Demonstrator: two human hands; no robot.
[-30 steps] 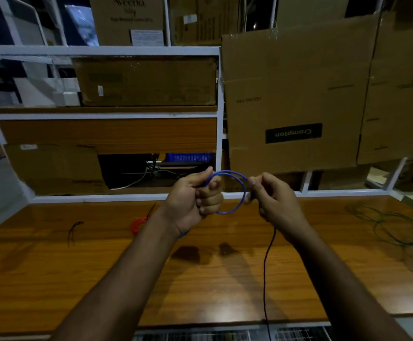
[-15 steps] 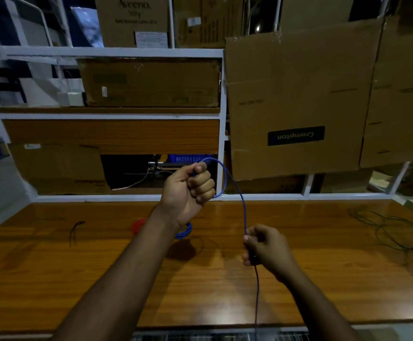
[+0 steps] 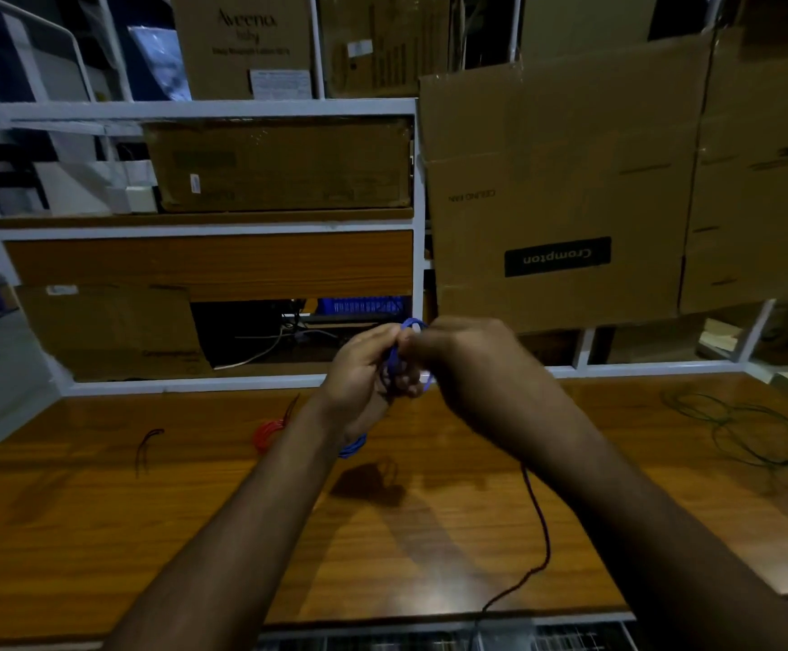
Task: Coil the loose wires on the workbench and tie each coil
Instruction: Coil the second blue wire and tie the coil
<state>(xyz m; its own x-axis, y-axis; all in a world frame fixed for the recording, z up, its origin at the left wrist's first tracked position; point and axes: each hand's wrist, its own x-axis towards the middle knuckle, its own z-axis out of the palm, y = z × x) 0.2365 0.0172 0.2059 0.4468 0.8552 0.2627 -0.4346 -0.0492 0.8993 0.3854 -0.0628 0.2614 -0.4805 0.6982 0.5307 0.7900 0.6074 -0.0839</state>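
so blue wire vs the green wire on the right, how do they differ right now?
The blue wire is held above the bench in both hands, left hand and right hand; the green wire lies untouched on the workbench. The blue wire is gathered into tight loops with one tail hanging down; the green wire sprawls in wide, loose loops. Neither shows a tie.
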